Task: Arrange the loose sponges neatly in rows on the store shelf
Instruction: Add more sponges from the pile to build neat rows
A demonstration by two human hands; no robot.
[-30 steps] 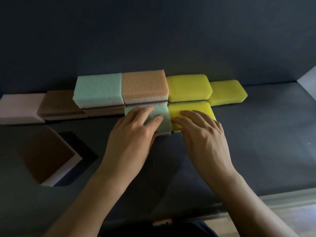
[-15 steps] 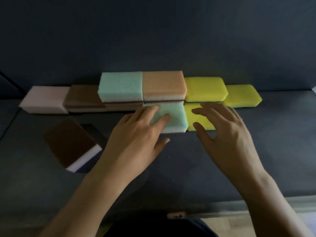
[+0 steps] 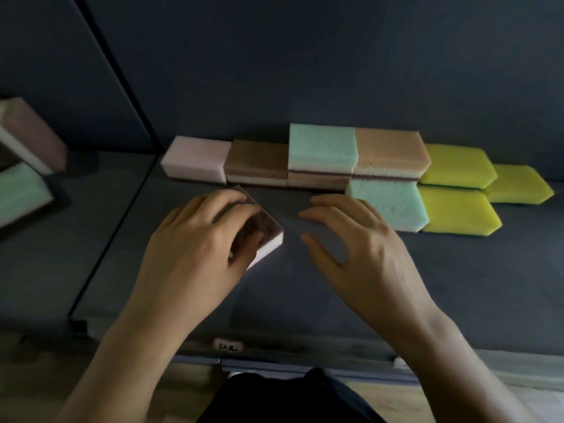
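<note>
Head view: left hand (image 3: pixel 195 248) grips a brown sponge (image 3: pixel 268 228) on the shelf (image 3: pixel 457 285); right hand (image 3: pixel 366 254) hovers spread.

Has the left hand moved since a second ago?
Yes. The left hand left the front green sponge and went leftward along the shelf; it now grips the loose brown sponge.

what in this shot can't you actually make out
Head view, the only one:
- Brown sponge: the left hand grips it, and its fingers cover most of the top.
- Shelf-edge label: too small and blurred to read.
- Far-left sponges: cut off by the frame's left edge.
- Bottom sponges in the back stacks: only the front edges show, under the top sponges.
</note>
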